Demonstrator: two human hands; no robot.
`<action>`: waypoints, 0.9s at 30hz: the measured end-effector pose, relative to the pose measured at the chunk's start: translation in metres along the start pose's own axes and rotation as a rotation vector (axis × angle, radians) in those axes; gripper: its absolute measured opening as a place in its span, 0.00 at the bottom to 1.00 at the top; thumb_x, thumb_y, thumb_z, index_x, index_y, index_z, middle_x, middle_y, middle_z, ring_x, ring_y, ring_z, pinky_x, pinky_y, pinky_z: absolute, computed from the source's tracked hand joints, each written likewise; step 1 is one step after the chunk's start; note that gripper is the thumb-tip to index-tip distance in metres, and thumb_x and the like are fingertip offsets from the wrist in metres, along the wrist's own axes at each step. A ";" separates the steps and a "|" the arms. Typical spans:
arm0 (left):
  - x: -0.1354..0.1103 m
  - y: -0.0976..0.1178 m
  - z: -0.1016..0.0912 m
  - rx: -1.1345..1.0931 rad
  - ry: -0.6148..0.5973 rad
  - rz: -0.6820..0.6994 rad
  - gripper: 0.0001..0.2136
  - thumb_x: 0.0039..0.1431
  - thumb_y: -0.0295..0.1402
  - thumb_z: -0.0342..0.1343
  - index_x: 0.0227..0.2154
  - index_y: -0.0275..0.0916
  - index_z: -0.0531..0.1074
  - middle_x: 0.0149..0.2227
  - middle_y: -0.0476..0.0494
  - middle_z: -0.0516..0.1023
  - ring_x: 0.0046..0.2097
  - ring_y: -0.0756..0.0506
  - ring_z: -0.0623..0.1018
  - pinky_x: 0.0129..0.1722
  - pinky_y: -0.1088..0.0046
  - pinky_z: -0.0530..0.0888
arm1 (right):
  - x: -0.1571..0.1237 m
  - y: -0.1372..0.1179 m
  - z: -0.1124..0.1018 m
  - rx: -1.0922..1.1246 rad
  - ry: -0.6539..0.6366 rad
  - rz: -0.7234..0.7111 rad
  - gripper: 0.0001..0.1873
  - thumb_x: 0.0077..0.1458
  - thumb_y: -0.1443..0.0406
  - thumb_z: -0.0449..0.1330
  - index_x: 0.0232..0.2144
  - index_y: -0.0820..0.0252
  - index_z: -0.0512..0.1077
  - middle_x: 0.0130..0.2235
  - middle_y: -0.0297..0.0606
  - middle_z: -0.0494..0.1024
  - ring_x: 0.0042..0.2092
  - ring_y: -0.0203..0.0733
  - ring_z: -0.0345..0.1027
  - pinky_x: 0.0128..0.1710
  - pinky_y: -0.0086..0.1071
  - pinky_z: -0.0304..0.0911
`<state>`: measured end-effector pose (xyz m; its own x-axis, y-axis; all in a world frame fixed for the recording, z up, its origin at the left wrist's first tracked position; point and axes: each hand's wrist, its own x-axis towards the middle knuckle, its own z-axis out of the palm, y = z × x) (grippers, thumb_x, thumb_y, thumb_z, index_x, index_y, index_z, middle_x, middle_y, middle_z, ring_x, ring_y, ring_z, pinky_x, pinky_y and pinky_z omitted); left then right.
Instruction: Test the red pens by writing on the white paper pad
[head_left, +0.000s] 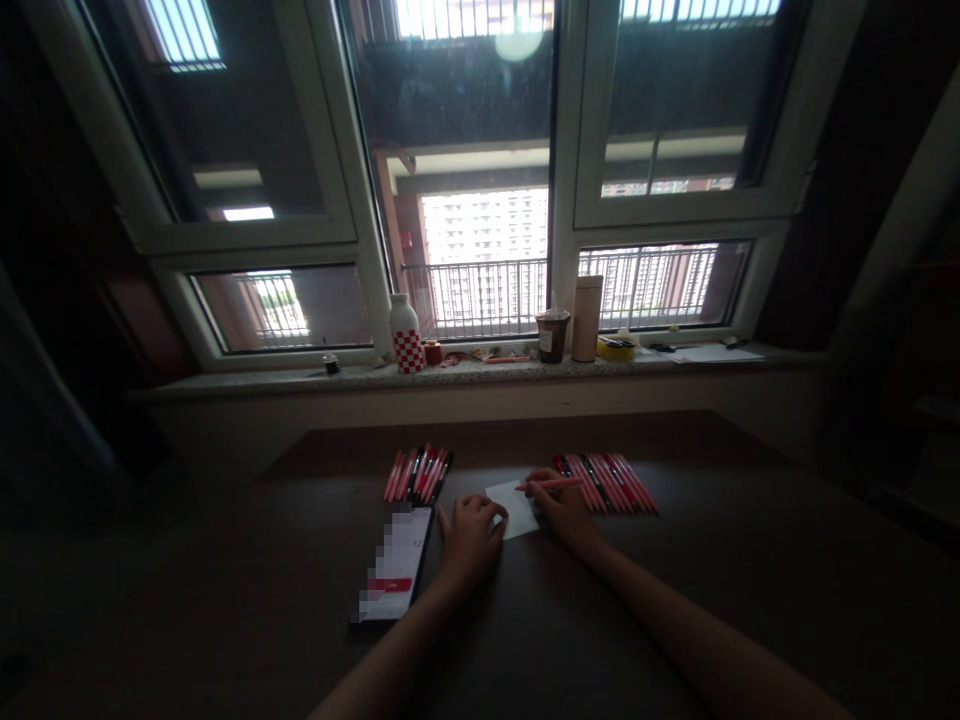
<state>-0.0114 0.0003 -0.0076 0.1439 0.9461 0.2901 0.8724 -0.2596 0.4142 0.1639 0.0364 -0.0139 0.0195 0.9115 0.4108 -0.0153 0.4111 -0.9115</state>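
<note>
A small white sheet of paper (517, 520) lies on the dark table between my hands. My left hand (471, 540) rests at its left edge, palm down with fingers apart, fingertips touching the sheet. A pink pen (559, 484) is gripped in my right hand (564, 515), its tip pointing left over the paper's upper part. Just behind the right hand is a row of several pink, red and black pens (611, 482). Farther left sits a smaller group of similar pens (418, 474). Between that group and my left forearm lies a phone (397, 570), its lit screen partly blurred out.
Beyond the table (300, 470), a window sill (480, 372) carries a checkered white bottle (406, 335), a dark drink cup (553, 335), a tall tan flask (586, 318) and a yellow tape roll (616, 348). Large windows rise above it.
</note>
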 end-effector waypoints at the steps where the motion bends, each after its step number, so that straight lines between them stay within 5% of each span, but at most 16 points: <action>1: 0.000 0.000 0.000 -0.002 -0.003 0.001 0.09 0.57 0.36 0.51 0.38 0.50 0.74 0.47 0.48 0.74 0.55 0.40 0.65 0.58 0.34 0.43 | 0.000 0.000 0.000 -0.032 -0.018 -0.018 0.09 0.52 0.58 0.62 0.31 0.56 0.76 0.32 0.36 0.78 0.36 0.41 0.70 0.36 0.33 0.63; 6: -0.002 -0.001 -0.001 -0.008 -0.044 0.006 0.14 0.54 0.39 0.52 0.45 0.51 0.72 0.53 0.47 0.72 0.59 0.37 0.61 0.59 0.34 0.38 | 0.001 0.004 -0.003 -0.235 -0.084 -0.122 0.09 0.50 0.59 0.62 0.33 0.56 0.77 0.38 0.39 0.78 0.43 0.46 0.69 0.46 0.39 0.62; 27: -0.004 0.002 -0.004 -0.020 -0.065 0.018 0.11 0.53 0.39 0.53 0.40 0.52 0.72 0.49 0.51 0.74 0.57 0.39 0.62 0.58 0.34 0.38 | 0.002 0.013 -0.002 -0.472 -0.154 -0.145 0.06 0.49 0.68 0.58 0.26 0.60 0.75 0.33 0.38 0.76 0.40 0.43 0.69 0.42 0.35 0.62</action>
<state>-0.0122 -0.0049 -0.0042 0.1896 0.9518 0.2411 0.8598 -0.2796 0.4273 0.1658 0.0437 -0.0254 -0.1604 0.8514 0.4994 0.4298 0.5157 -0.7412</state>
